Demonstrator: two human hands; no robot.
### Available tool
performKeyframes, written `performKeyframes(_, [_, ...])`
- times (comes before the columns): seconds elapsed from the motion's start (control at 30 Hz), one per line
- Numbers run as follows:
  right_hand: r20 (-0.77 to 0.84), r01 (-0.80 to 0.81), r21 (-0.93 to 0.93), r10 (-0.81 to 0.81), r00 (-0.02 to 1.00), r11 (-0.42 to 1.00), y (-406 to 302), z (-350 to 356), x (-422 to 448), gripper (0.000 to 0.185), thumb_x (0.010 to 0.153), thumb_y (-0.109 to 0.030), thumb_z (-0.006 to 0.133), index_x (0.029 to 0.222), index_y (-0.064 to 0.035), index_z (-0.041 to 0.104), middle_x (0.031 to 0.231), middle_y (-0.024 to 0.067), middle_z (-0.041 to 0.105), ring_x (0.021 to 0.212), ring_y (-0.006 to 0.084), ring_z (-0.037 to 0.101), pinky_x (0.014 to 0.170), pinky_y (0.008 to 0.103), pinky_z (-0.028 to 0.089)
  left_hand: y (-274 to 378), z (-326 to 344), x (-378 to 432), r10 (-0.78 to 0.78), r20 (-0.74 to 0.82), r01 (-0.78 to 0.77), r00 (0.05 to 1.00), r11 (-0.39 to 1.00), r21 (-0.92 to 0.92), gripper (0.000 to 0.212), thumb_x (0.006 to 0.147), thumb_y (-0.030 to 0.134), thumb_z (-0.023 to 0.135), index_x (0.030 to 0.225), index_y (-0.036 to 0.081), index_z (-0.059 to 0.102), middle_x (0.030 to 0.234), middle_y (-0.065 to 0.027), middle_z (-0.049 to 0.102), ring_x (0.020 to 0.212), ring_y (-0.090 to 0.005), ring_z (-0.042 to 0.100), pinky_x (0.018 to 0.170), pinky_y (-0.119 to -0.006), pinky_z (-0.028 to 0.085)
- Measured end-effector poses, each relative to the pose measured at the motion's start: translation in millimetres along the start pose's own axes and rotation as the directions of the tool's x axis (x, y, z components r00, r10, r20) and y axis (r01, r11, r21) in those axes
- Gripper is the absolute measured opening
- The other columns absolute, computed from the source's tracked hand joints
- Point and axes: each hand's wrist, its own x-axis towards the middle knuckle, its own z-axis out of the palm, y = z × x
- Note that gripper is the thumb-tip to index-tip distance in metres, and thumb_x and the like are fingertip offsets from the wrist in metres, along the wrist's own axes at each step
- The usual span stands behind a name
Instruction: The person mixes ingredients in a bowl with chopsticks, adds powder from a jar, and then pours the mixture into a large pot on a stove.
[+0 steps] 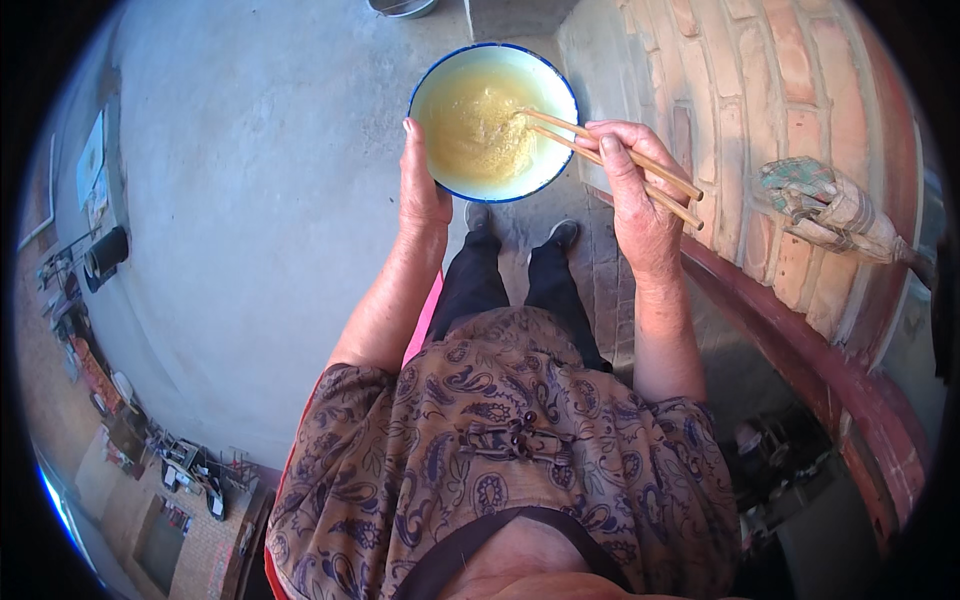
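Observation:
My left hand [421,176] grips the left side of a white enamel bowl [551,161] with a dark blue rim, its thumb up at the edge. Inside the bowl is a frothy yellow liquid [480,127]. Between the fingers of my right hand [641,184] is a pair of wooden chopsticks [667,180]. Their tips dip into the liquid right of its middle, slightly apart from each other. The fingers of my left hand are hidden beneath the bowl.
Concrete floor [247,187] spreads out to the left. At the right stands a brick wall [795,97] with a cloth bundle [832,206] hanging by it, and a red door frame [787,322]. A basin [403,7] shows at the top edge. A dark bucket [106,251] stands far left.

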Motion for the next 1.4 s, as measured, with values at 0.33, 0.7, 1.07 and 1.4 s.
performKeyframes(0.33, [0.005, 0.09, 0.069, -0.09, 0.996, 0.994, 7.9, 6.0, 4.2, 0.011, 0.084, -0.009, 0.053, 0.084, 0.0012, 0.057, 0.078, 0.0071, 0.059, 0.073, 0.0127, 0.056, 0.063, 0.0228, 0.044, 0.4, 4.2, -2.1, 0.013, 0.002, -0.013, 1.0, 1.0, -0.024, 0.064, 0.084, 0.052, 0.043, 0.125, 0.003, 0.034, 0.124, -0.0132, 0.041, 0.113, -0.0242, 0.042, 0.093, -0.037, 0.036])
performKeyframes(0.7, [0.11, 0.156, 0.089, -0.165, 0.98, 0.984, 10.9, 11.9, -0.6, 0.011, 0.084, -0.007, 0.053, 0.083, 0.0024, 0.056, 0.08, 0.0081, 0.058, 0.071, 0.0129, 0.056, 0.062, 0.0233, 0.045, -0.9, 6.3, -2.3, 0.017, 0.007, -0.016, 1.0, 1.0, -0.023, 0.063, 0.084, 0.052, 0.042, 0.123, 0.003, 0.036, 0.121, -0.0129, 0.044, 0.109, -0.0232, 0.045, 0.091, -0.036, 0.038])
performKeyframes(1.07, [0.002, 0.031, 0.158, -0.032, 0.999, 0.987, -12.7, -50.3, -29.5, 0.016, 0.087, -0.008, 0.046, 0.088, 0.0056, 0.055, 0.093, 0.0148, 0.056, 0.084, 0.0192, 0.057, 0.078, 0.0283, 0.046, -0.7, 6.2, -3.6, 0.009, -0.006, -0.008, 1.0, 0.999, 0.048, 0.068, 0.083, 0.055, 0.04, 0.124, 0.001, 0.036, 0.123, -0.0135, 0.042, 0.113, -0.0233, 0.041, 0.094, -0.036, 0.033])
performKeyframes(1.4, [-0.118, 0.062, 0.28, -0.029, 0.993, 0.958, 5.6, -73.5, -44.5, 0.023, 0.09, -0.013, 0.04, 0.093, 0.0071, 0.05, 0.1, 0.0202, 0.051, 0.087, 0.027, 0.058, 0.081, 0.0369, 0.047, 3.3, 12.1, 1.6, 0.089, -0.005, -0.088, 0.996, 0.993, 0.074, 0.064, 0.084, 0.053, 0.041, 0.124, 0.003, 0.036, 0.124, -0.0104, 0.041, 0.114, -0.0224, 0.04, 0.095, -0.036, 0.032])
